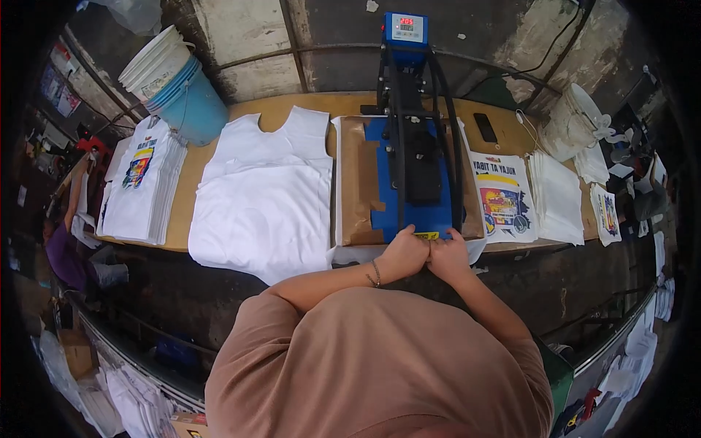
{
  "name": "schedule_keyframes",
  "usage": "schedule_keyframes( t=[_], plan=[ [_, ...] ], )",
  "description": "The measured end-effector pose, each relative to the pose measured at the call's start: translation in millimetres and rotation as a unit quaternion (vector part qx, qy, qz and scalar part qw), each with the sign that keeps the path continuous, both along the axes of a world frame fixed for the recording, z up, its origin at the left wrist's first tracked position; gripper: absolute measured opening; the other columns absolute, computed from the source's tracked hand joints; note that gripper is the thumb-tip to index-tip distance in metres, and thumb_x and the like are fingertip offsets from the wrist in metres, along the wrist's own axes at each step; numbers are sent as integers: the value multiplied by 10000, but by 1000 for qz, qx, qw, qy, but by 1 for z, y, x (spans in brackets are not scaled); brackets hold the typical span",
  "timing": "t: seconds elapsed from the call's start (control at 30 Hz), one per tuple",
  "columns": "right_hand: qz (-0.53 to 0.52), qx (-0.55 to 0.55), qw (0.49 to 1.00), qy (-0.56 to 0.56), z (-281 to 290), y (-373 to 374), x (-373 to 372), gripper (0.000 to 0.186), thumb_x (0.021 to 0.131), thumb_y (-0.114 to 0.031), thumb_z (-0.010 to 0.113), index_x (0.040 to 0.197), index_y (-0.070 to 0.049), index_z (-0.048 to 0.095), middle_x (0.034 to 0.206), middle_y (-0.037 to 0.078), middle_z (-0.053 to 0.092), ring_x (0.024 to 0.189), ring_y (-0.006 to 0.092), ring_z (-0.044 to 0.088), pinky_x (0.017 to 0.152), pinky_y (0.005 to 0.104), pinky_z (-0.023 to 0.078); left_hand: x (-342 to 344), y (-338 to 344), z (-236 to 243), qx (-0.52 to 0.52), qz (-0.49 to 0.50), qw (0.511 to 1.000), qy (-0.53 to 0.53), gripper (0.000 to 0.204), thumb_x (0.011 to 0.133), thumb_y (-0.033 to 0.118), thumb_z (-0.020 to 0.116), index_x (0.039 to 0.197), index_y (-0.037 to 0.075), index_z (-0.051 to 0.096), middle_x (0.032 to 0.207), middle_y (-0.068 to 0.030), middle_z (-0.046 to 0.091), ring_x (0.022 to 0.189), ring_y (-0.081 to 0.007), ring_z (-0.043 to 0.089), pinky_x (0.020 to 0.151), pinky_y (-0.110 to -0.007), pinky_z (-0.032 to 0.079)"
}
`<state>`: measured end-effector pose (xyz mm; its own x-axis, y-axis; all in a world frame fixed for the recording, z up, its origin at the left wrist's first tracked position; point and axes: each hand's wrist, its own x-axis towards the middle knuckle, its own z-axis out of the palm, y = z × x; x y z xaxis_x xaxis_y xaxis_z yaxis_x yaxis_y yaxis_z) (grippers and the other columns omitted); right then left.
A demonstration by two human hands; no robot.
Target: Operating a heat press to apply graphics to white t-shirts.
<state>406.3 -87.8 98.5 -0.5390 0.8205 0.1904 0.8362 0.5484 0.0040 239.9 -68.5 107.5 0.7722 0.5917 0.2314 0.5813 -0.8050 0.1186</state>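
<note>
My left hand (405,252) and my right hand (447,255) are closed side by side on the black handle of the blue heat press (387,190), at its front end. The press is down on brown protective sheeting (354,182), with white fabric showing at its edges; what lies beneath is hidden. Its display box (405,28) stands at the top. Left of the press, white shirt pieces (255,204) lie spread on the wooden table (248,102). To its right are printed white sheets (504,190) and folded white fabric (555,197).
A printed shirt stack (146,204) sits at left near stacked buckets (186,102). A white bucket (566,128) and black phone (485,125) are at back right. Another person (69,255) is at far left. The table backs onto a stained wall (248,51).
</note>
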Motion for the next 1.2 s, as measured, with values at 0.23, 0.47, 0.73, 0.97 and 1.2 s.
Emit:
schedule_keyframes(
  t=[0.23, 0.47, 0.73, 0.97, 1.2],
  plan=[
    [3, 15, 1000, 3, -4, 1, 0, 146, 644, -210, 676, 699, -86, 620, 632, 91, 604, 580, 244, 615, 873, 407, 422, 0, 1, -2, -1, -7, 1000, 4, 110, 698, 160, 573, 656, 65, 609, 641, -119, 623, 586, -238, 596, 760, -341, 414],
    [19, 15, 1000, 21, -6, 1, 2, 123, 615, -186, 677, 662, -86, 621, 624, 93, 607, 565, 245, 602, 816, 388, 424, 2, -1, 1, 19, 15, 1000, 1, 123, 721, 156, 557, 632, 85, 604, 599, -100, 610, 563, -224, 587, 782, -349, 416],
    [31, 5, 999, 7, 3, 1, 2, 109, 624, -139, 662, 688, -52, 646, 627, 122, 627, 595, 255, 630, 907, 415, 424, 3, -2, 0, 13, 28, 999, 5, 152, 693, 224, 611, 658, 78, 596, 612, -103, 604, 550, -237, 588, 788, -348, 417],
    [73, -33, 997, -9, 15, 7, 3, 75, 634, -108, 628, 670, -44, 644, 611, 134, 628, 614, 254, 650, 1004, 455, 391, 5, -3, 0, 1, 37, 999, 3, 176, 689, 247, 627, 648, 79, 593, 604, -100, 602, 534, -234, 580, 747, -342, 407],
    [83, -73, 994, -10, 18, 10, 4, 68, 614, -118, 636, 658, -69, 650, 616, 109, 638, 598, 257, 644, 859, 444, 464, 6, -3, 5, -4, 44, 998, 42, 197, 672, 259, 661, 637, 75, 600, 579, -94, 596, 533, -230, 580, 747, -339, 405]
  ],
)
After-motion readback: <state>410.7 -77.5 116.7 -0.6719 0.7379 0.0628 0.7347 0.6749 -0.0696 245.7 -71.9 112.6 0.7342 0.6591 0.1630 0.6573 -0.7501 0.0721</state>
